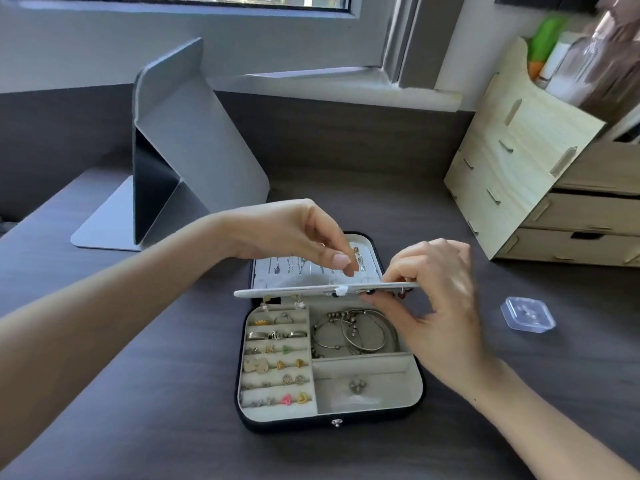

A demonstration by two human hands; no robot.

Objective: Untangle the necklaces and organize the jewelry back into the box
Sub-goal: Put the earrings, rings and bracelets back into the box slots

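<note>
Head view, everything placed relative to the jewelry box (pixel 332 422).

Box sits open on the desk (pixel 138 427), dead centre in front of me, snap facing me. Right hand (pixel 440 299) pinches the right edge of the inner flap (pixel 294 292), thumb under, fingers on top. The flap is held roughly level over the box's hinge line so the lid pocket behind it is exposed. Earrings hang from the flap's underside.

Left hand (pixel 294 233) reaches over the flap into the lid. Thumb and fingertips are closed on what looks like a thin chain (pixel 360 261) at the lid's right side. It's too small to tell if it is hooked or loose. My read: I'm hanging it there. More necklaces (pixel 294 265) lie in straight lines to its left, apart from each other, so the untangling looks mostly done.

Box base: rings and studs (pixel 273 362) fill the slotted rolls in the left half. Bangles (pixel 353 334) are in the rear right compartment, and a small charm (pixel 356 384) in the front right one.

Surface is dark wood-grain, matte. A small clear plastic case (pixel 528 313) lies right of the box, near it, lid on. A grey folding stand (pixel 194 150) is behind-left of the box, a pale wooden drawer organizer (pixel 526 161) behind-right. The window (pixel 207 1) is beyond the box, with daylight coming in.
</note>
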